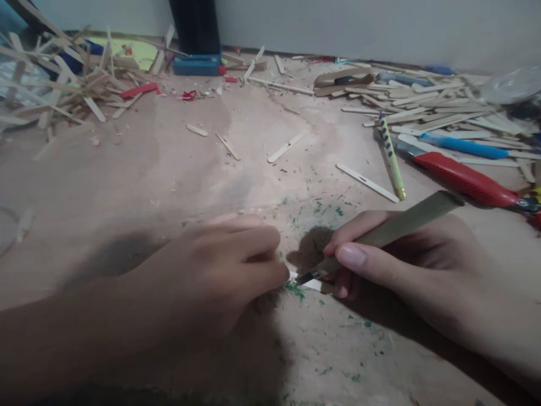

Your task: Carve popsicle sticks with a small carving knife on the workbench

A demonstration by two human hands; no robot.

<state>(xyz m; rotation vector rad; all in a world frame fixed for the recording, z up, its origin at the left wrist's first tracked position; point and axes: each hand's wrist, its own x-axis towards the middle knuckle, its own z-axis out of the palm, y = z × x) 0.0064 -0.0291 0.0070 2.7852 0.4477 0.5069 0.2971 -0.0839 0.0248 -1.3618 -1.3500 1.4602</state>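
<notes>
My left hand (228,265) is closed low over the tabletop, thumb and fingers pressed together on the end of a pale craft stick (313,285). Most of that stick is hidden by my fingers. Pinched like a pen in my right hand (393,265) is a carving tool (406,220) with a flat wooden-looking handle and a short dark metal tip. Its tip touches or sits just above the stick, close to my left thumb; I cannot tell which. Green shavings (295,290) lie around the tip.
Craft sticks pile up at back left (63,84) and back right (439,104). At right lie a red-handled cutter (469,177), a blue pen-like tool (465,145) and a spotted yellow pencil (392,158). A blue block (196,65) stands near the wall.
</notes>
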